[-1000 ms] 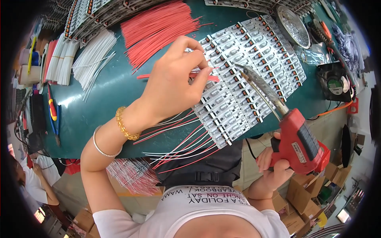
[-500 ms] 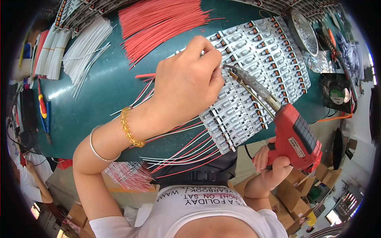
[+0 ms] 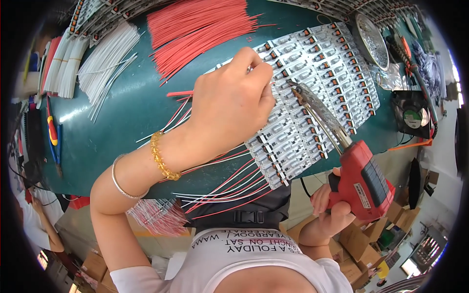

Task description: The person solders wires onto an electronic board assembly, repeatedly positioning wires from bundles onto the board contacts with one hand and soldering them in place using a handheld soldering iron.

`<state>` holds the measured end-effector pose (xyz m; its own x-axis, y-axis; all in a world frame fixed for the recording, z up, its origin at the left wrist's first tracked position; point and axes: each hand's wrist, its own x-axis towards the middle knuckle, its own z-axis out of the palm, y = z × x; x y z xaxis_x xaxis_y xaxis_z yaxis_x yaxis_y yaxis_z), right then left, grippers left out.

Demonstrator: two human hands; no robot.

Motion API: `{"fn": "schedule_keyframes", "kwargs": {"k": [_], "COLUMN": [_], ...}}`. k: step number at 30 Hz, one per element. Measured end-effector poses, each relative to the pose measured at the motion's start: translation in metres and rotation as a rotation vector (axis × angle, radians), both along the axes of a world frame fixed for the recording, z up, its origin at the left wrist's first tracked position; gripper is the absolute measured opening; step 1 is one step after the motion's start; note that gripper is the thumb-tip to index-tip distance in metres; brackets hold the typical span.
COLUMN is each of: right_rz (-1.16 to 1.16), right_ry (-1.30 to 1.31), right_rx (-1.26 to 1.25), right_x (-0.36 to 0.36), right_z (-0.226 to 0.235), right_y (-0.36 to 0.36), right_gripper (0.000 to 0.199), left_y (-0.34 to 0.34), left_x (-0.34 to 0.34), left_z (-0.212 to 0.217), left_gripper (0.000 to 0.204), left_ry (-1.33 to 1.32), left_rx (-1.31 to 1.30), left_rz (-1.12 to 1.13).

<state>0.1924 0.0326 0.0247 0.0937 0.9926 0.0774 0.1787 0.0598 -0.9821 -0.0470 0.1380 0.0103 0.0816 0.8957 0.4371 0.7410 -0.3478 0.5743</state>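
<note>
My left fingers closed round thin red plastic-coated wires, right fingers gripping a red-and-black soldering gun, grey-white circuit-board panel at two o'clock: a slip of the nearby tip might burn me.

Seen from the left hand, the broadest passage runs toward 9 o'clock over bare tabletop, past a few short wires, to the pliers. Piled red wires bar low travel at 11; near 12, a narrow lane separates them from the circuit boards. The soldering gun obstructs 3 to 4 o'clock. Loose wires fan across 6. Beyond the boards at 3, a slim gap precedes the fan.
</note>
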Motion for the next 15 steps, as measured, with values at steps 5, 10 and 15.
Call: {"fn": "schedule_keyframes", "kwargs": {"k": [5,10,15], "right_rz": [0.043,0.012,0.052], "right_ry": [0.07,0.216,0.214], "right_rx": [-0.029,-0.078,-0.135], "right_x": [-0.005,-0.0081,-0.008], "right_z": [0.0041,0.0089,0.0025], "right_y": [0.0012,-0.0004,0.0053], "right_gripper": [0.079,0.078,0.076], "left_y": [0.0008,0.0018,0.0018], "left_x": [0.0015,0.0006,-0.0008], "left_z": [-0.0015,0.0008,-0.0002], "left_gripper": [0.007,0.009,0.01], "left_ry": [0.006,0.031,-0.027], "left_rx": [-0.009,-0.009,-0.053], "left_rz": [0.009,0.008,-0.004]}}
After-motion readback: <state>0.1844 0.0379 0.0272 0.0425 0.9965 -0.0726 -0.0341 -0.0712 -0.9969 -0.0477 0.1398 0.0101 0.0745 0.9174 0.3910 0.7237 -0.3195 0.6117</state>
